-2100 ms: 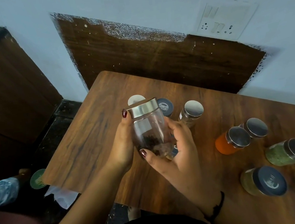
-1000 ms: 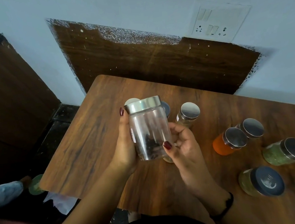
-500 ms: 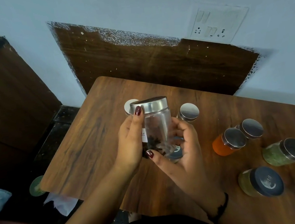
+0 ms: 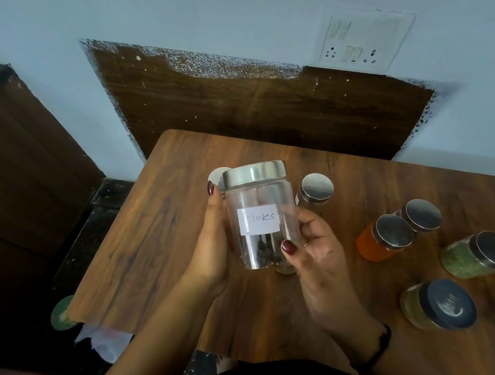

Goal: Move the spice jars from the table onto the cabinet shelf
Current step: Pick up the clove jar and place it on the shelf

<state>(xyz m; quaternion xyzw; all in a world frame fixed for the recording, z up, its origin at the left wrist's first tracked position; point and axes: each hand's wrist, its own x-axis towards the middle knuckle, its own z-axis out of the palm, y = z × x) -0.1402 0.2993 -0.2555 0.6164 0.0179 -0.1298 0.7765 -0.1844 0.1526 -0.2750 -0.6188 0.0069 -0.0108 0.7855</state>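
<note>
Both hands hold a clear glass jar (image 4: 260,216) upright above the wooden table (image 4: 158,228). It has a silver lid, dark cloves at the bottom and a white label reading "Cloves" that faces me. My left hand (image 4: 209,253) cups its left side and my right hand (image 4: 318,250) grips its lower right. On the table stand more spice jars: one with a silver lid (image 4: 316,190) just behind, an orange one (image 4: 383,238), a clear one (image 4: 422,215), a green one (image 4: 479,255) and a yellow-green one with a dark lid (image 4: 438,304).
A dark wooden cabinet (image 4: 16,170) stands at the left against the pale wall. A switch plate (image 4: 365,39) is on the wall above the table. Crumpled white plastic (image 4: 103,342) and a green disc (image 4: 61,313) lie on the dark floor by the table's left corner.
The jar has been turned in my hands, so its "Cloves" label now faces me. It has stayed at about the same height above the table.
</note>
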